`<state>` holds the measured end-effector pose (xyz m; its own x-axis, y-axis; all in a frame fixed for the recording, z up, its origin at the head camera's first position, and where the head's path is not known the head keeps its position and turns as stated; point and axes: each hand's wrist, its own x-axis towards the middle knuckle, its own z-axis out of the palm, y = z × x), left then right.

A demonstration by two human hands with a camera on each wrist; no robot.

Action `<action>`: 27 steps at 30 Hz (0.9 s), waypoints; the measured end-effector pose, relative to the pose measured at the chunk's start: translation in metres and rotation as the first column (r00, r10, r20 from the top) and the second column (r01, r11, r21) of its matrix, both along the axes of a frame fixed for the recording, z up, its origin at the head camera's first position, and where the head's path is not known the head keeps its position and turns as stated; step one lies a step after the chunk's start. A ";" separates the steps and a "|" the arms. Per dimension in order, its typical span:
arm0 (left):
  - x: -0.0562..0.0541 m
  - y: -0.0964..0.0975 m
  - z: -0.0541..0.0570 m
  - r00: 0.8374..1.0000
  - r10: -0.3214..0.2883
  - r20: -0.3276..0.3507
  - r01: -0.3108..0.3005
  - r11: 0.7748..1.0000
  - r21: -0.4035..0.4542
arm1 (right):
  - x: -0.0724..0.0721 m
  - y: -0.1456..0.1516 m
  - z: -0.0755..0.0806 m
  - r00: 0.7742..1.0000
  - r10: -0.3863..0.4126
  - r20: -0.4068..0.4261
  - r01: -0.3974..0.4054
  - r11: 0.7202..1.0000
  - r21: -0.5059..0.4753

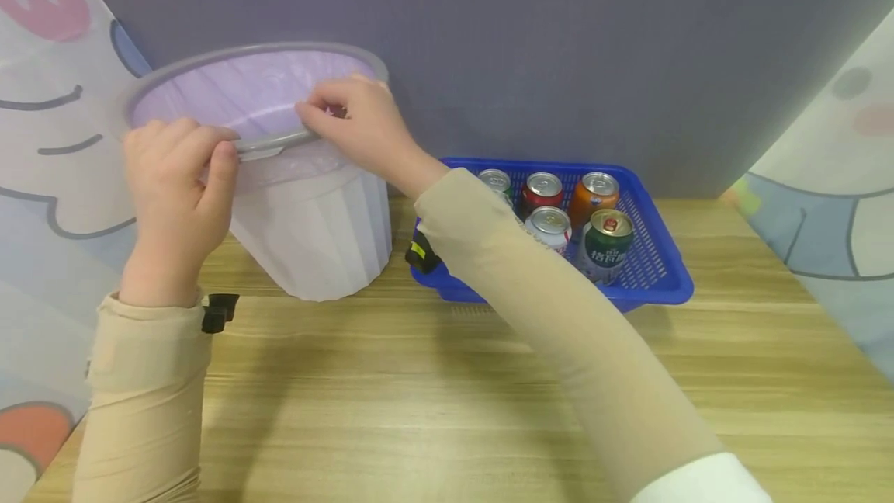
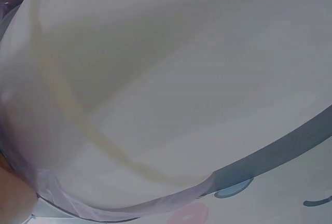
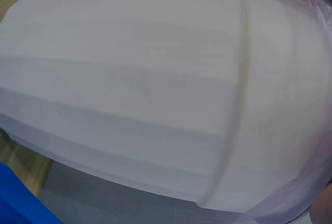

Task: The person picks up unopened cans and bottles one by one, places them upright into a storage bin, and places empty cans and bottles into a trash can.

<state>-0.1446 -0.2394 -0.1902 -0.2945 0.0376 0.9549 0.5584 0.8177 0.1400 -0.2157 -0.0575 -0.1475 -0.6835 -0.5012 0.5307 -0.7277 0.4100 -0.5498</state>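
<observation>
A white ribbed trash can (image 1: 321, 231) stands on the left of the table, lined with a thin purple trash bag (image 1: 244, 91). Around its mouth runs a grey rim ring (image 1: 268, 43), with the bag's edge folded down outside below it. My left hand (image 1: 178, 185) grips the ring at the near left, fingers over the top and thumb outside. On the near right side, my right hand (image 1: 370, 123) pinches the ring and bag edge between thumb and fingers. Both wrist views are mostly filled by the can's white wall (image 3: 129, 84), with purple film along its top edge (image 2: 52, 187).
Right of the can, a blue plastic basket (image 1: 670, 278) holds several drink cans, among them a green can (image 1: 606, 247), an orange can (image 1: 594, 196) and a red can (image 1: 542, 189). My right forearm passes over its left part. A grey panel (image 1: 559, 45) rises behind.
</observation>
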 end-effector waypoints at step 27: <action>0.019 0.060 -0.030 0.983 -0.091 -0.162 0.134 0.951 0.280 | 0.046 0.120 -0.063 0.994 0.082 -0.066 -0.070 0.984 0.163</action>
<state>-0.1259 -0.1798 -0.2201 -0.1617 -0.2208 0.9618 0.6765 0.6848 0.2709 -0.1696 0.0622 -0.2104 -0.6030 -0.6328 0.4857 -0.7955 0.4310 -0.4260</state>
